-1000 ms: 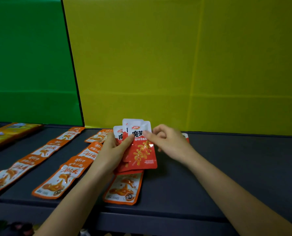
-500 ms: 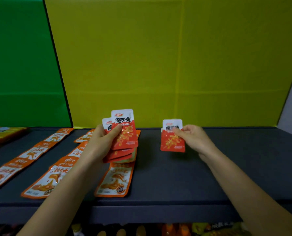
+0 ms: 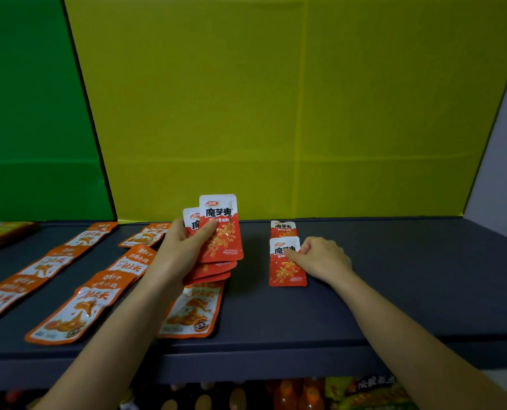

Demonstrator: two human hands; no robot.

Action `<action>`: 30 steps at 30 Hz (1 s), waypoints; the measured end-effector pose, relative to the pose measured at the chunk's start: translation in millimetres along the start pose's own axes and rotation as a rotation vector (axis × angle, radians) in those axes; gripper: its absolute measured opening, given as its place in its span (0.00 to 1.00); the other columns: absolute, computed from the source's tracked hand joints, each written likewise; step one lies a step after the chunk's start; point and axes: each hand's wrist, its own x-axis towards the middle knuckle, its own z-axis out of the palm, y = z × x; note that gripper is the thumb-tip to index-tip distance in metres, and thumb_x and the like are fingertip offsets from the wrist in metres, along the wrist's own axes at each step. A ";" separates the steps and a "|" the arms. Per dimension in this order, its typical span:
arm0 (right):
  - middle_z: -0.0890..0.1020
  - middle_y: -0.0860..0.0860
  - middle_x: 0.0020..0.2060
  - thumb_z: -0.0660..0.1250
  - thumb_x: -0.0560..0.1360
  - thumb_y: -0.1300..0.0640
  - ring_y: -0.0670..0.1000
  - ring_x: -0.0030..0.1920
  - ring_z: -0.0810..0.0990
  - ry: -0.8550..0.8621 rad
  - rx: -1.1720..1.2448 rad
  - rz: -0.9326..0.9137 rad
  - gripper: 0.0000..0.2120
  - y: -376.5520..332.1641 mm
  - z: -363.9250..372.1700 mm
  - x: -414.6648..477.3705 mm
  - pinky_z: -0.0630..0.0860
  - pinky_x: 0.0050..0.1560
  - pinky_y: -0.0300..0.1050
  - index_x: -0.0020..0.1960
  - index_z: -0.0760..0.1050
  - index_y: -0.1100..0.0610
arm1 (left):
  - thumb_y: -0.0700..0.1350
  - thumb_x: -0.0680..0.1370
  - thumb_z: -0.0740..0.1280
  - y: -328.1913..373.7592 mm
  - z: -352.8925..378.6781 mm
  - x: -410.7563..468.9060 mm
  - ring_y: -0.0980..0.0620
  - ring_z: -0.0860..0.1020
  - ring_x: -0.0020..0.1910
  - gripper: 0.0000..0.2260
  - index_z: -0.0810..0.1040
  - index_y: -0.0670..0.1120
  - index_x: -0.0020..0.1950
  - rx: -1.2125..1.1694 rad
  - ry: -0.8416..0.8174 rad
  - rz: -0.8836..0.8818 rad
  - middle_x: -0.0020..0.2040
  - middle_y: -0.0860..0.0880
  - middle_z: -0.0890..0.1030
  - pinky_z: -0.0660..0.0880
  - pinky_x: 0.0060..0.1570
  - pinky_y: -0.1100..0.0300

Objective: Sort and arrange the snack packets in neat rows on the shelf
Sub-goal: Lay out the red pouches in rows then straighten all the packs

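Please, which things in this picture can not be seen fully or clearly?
Head view:
- Red packets in the left hand: count unclear, they overlap one another.
- Back red packet: lower part under the front red packet.
- Goods below the shelf: blurred, cut by the bottom edge.

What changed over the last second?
Right hand took one red packet off the stack, carried it right and laid it on the shelf, still pinching it. Left hand still holds the stack; orange packets unmoved.
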 end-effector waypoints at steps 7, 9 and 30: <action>0.79 0.55 0.56 0.63 0.73 0.39 0.58 0.58 0.77 0.044 -0.058 -0.013 0.22 0.0 1.7 0.2 0.72 0.51 0.47 0.55 0.75 0.56 | 0.48 0.75 0.67 -1.9 2.6 -4.2 0.53 0.82 0.30 0.16 0.71 0.44 0.60 0.020 -0.017 -0.029 0.46 0.44 0.82 0.77 0.26 0.60; 0.79 0.56 0.56 0.64 0.72 0.39 0.59 0.58 0.76 0.045 -0.053 -0.006 0.23 1.0 2.4 0.4 0.73 0.50 0.47 0.55 0.74 0.57 | 0.47 0.75 0.67 -1.5 3.5 -7.5 0.53 0.82 0.28 0.15 0.71 0.44 0.59 0.018 -0.017 -0.034 0.46 0.44 0.82 0.76 0.24 0.61; 0.80 0.50 0.29 0.63 0.76 0.47 0.48 0.34 0.75 0.141 0.477 -0.358 0.20 -20.3 -24.2 -53.6 0.66 0.37 0.45 0.29 0.69 0.56 | 0.45 0.79 0.60 2.4 9.3 -13.4 0.53 0.76 0.30 0.06 0.71 0.46 0.54 0.040 -0.012 -0.011 0.39 0.48 0.77 0.73 0.23 0.64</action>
